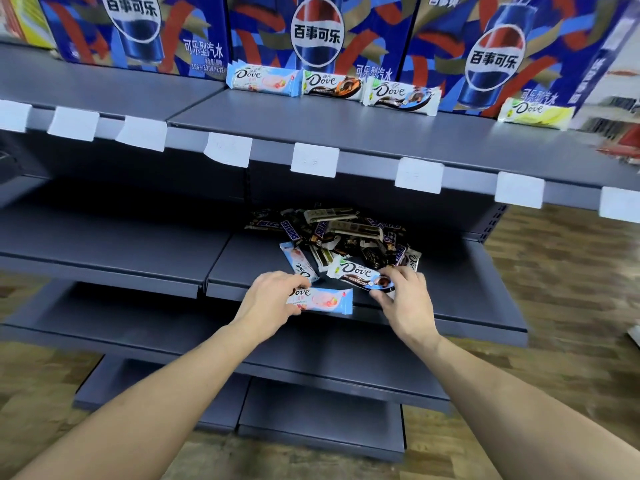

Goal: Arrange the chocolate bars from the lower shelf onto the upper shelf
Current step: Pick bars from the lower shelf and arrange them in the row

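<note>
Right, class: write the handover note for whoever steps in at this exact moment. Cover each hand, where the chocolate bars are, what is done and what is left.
Left hand: gripping a pale blue Dove bar at the lower shelf's front edge.
Right hand: fingers closed on a white-and-brown Dove bar.
Done: four groups of Dove bars stand on the upper shelf against the Pepsi cartons: blue stack, brown, white-and-brown, yellow.
Left: place both held bars with their matching groups, then clear the mixed pile of Snickers and Dove bars from the lower shelf.
</note>
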A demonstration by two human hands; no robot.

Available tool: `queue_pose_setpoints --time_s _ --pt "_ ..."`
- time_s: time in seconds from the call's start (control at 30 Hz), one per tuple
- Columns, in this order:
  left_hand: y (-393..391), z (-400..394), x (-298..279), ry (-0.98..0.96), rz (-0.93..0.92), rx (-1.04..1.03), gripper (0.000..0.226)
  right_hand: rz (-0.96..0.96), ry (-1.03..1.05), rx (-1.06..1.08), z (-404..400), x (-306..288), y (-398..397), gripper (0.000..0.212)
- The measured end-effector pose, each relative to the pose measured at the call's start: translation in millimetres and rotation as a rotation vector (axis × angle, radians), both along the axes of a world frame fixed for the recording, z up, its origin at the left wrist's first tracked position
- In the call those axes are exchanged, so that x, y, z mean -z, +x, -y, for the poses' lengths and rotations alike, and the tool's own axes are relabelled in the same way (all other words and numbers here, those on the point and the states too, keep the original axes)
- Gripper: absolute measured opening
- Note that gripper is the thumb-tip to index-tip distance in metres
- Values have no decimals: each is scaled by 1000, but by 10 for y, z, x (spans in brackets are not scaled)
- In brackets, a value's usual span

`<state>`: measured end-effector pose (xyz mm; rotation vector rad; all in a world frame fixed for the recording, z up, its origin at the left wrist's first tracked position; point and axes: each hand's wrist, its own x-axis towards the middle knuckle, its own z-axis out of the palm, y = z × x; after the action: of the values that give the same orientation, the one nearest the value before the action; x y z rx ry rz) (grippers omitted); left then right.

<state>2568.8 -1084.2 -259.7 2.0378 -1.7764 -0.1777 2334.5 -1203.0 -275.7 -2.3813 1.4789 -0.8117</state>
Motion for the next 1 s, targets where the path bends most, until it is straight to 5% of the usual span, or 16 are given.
queue_pose_setpoints --time_s 0.23,0.5,1.0 --pt "-463 -414 -297 -49 17 24 46 12 -73 -67 -403 -363 -392 42" --pt "-672 -733 -874 -315 191 172 43 26 -228 -109 -703 -1100 -709 39" --pt "-554 -814 -2052 -508 339 104 40 63 -401 -135 -694 -2275 -655 36"
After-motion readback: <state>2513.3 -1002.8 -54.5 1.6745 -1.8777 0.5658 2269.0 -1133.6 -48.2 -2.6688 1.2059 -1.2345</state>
